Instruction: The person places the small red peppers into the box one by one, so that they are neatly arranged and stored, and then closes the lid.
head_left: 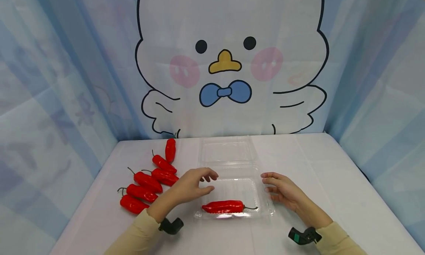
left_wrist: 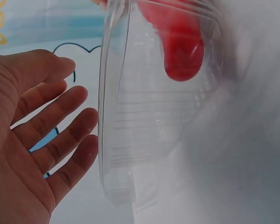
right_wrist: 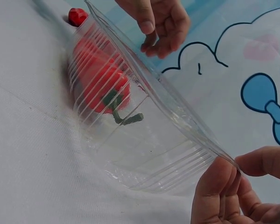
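A clear plastic clamshell box (head_left: 232,188) stands open, its lid (head_left: 228,151) folded back toward the far side. Inside the near edge lies one red chili pepper (head_left: 223,207), its green stem pointing right. My left hand (head_left: 190,185) hovers over the box's left side, fingers loosely bent around nothing; the left wrist view shows the hand (left_wrist: 42,126) beside the clear wall. At the right edge is my right hand (head_left: 285,192). Seen from the right wrist, this hand (right_wrist: 254,186) pinches the box's rim (right_wrist: 210,142) between thumb and fingers.
Several red chili peppers (head_left: 146,182) lie in a slanting row on the white tablecloth (head_left: 315,166), left of the box. One pepper (head_left: 170,150) sits farthest back. A cartoon-printed curtain (head_left: 229,118) closes off the back, with blue drapes at both sides.
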`<state>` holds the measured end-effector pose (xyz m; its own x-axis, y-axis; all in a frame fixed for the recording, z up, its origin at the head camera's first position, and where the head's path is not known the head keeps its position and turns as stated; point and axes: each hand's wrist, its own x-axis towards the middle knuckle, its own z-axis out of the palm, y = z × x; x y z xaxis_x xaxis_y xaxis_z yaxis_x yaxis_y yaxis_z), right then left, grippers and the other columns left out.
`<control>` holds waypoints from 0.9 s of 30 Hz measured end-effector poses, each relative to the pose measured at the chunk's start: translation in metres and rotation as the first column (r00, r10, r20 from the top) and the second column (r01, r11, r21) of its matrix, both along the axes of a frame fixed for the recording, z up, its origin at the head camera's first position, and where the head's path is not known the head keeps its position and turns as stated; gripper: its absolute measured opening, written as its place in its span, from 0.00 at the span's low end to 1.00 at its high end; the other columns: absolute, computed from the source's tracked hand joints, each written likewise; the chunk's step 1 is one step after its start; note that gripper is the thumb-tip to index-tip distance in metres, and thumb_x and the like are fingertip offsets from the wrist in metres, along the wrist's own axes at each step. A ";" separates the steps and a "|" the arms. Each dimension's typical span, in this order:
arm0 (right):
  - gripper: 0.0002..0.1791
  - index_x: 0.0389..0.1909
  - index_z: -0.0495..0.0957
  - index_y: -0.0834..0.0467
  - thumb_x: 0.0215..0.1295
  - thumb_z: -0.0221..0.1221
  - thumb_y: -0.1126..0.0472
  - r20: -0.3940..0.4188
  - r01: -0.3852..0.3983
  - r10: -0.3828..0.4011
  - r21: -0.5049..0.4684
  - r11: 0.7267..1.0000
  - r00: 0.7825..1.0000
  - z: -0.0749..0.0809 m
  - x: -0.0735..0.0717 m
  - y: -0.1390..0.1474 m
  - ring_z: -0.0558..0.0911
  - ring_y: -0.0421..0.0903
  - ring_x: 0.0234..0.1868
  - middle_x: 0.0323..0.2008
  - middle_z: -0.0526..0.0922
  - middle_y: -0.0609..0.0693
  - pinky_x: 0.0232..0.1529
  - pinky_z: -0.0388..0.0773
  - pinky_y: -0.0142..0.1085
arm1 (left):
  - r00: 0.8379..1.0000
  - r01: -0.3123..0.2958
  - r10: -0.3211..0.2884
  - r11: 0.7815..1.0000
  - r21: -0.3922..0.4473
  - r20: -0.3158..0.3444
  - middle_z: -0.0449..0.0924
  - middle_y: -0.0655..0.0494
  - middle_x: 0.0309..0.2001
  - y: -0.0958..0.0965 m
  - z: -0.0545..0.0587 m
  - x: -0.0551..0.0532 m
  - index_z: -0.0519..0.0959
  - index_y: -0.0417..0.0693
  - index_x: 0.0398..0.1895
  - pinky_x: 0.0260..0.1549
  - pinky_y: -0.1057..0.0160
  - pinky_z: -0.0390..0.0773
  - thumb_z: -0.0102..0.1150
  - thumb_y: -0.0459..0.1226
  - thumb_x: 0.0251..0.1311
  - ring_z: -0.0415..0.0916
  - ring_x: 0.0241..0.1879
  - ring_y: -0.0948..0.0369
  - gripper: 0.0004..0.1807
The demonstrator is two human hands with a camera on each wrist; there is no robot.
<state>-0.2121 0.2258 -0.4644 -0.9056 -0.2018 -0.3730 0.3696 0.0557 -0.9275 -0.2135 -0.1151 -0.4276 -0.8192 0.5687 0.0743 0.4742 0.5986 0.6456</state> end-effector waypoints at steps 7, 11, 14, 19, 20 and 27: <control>0.22 0.63 0.68 0.64 0.77 0.56 0.56 0.001 -0.006 0.006 -0.004 1.000 1.000 0.002 -0.002 -0.001 0.78 0.42 0.38 0.46 0.77 0.48 0.34 0.82 0.29 | 1.000 -0.007 0.007 1.000 0.012 -0.018 0.85 0.54 0.54 -0.004 0.000 -0.003 0.79 0.48 0.58 0.54 0.47 0.84 0.71 0.35 0.62 0.82 0.51 0.50 0.21; 0.21 0.62 0.69 0.64 0.77 0.56 0.57 0.004 -0.005 0.005 -0.008 1.000 1.000 0.002 -0.002 -0.001 0.78 0.42 0.38 0.45 0.77 0.48 0.34 0.82 0.29 | 1.000 -0.009 0.010 1.000 0.020 -0.027 0.85 0.53 0.53 -0.005 -0.001 -0.005 0.79 0.48 0.57 0.53 0.46 0.84 0.70 0.35 0.62 0.82 0.51 0.50 0.20; 0.22 0.63 0.68 0.65 0.77 0.56 0.57 0.010 -0.008 0.008 -0.007 1.000 1.000 0.002 -0.001 -0.001 0.78 0.42 0.38 0.45 0.77 0.48 0.34 0.83 0.30 | 0.999 -0.015 0.016 1.000 0.024 -0.028 0.85 0.51 0.54 -0.007 -0.001 -0.005 0.79 0.47 0.57 0.53 0.45 0.84 0.70 0.34 0.62 0.81 0.51 0.50 0.20; 0.22 0.63 0.67 0.65 0.77 0.56 0.56 0.013 -0.009 0.009 -0.004 1.000 1.000 0.001 0.001 -0.001 0.77 0.42 0.39 0.46 0.77 0.49 0.35 0.83 0.30 | 0.999 -0.026 0.027 0.999 0.032 -0.024 0.85 0.50 0.54 -0.010 -0.001 -0.007 0.79 0.46 0.58 0.53 0.47 0.84 0.70 0.35 0.62 0.81 0.51 0.49 0.21; 0.22 0.63 0.67 0.65 0.77 0.56 0.56 0.012 -0.009 0.010 -0.004 1.000 1.000 0.001 0.002 -0.001 0.77 0.42 0.39 0.46 0.77 0.49 0.35 0.83 0.30 | 0.999 -0.028 0.028 0.999 0.032 -0.026 0.85 0.50 0.54 -0.011 -0.001 -0.007 0.79 0.46 0.58 0.53 0.47 0.84 0.70 0.35 0.62 0.82 0.51 0.50 0.21; 0.20 0.61 0.69 0.65 0.76 0.57 0.57 -0.005 -0.012 0.012 -0.001 1.000 1.000 -0.001 0.003 0.000 0.77 0.41 0.38 0.44 0.76 0.48 0.34 0.82 0.29 | 0.998 -0.053 0.054 0.998 0.032 -0.044 0.85 0.50 0.53 -0.015 -0.001 -0.010 0.80 0.46 0.58 0.54 0.47 0.84 0.70 0.34 0.62 0.81 0.50 0.49 0.21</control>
<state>-0.2088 0.2258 -0.4650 -0.9051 -0.2136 -0.3678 0.3639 0.0589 -0.9296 -0.2232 -0.1301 -0.4290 -0.8439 0.5210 0.1280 0.4706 0.6042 0.6430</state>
